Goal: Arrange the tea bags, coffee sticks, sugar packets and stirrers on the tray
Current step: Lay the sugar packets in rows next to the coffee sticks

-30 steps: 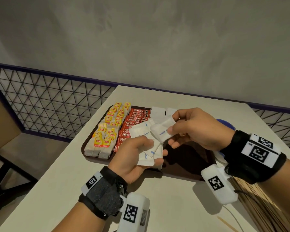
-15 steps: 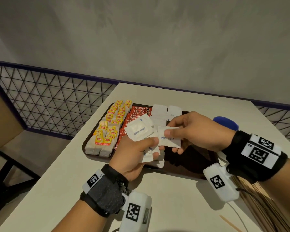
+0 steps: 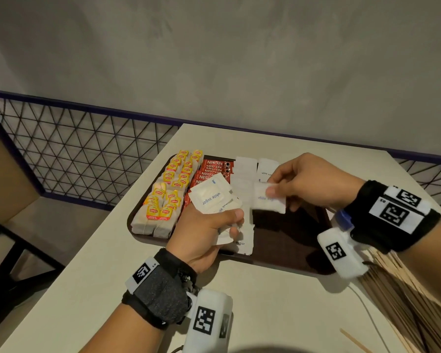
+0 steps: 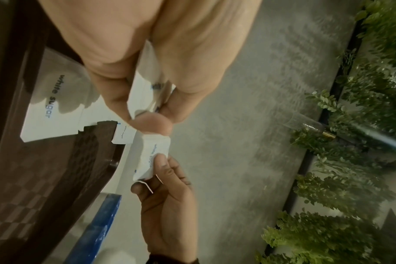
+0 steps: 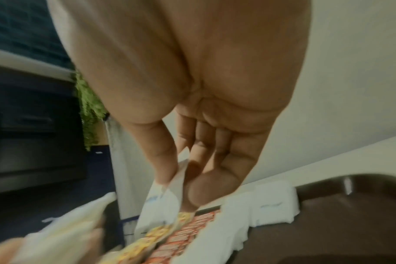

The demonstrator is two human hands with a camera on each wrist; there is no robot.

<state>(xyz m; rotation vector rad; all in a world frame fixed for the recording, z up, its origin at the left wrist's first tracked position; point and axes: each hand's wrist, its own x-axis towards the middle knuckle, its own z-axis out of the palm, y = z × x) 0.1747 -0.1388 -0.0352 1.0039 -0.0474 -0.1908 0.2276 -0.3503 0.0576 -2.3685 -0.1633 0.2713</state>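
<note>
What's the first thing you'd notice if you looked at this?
Two hands over a brown tray: the left hand grips a fan of sugar packets, and the right hand pinches one packet. On the tray's left side sit bright yellow tea bags beside red coffee sticks.

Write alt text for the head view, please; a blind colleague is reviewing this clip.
Over a brown tray, the right hand pinches one white sugar packet while the left hand holds a fan of sugar packets. Rows of yellow-tagged tea bags, red coffee sticks and laid sugar packets fill the tray's left; wooden stirrers lie on the table at right.
</note>
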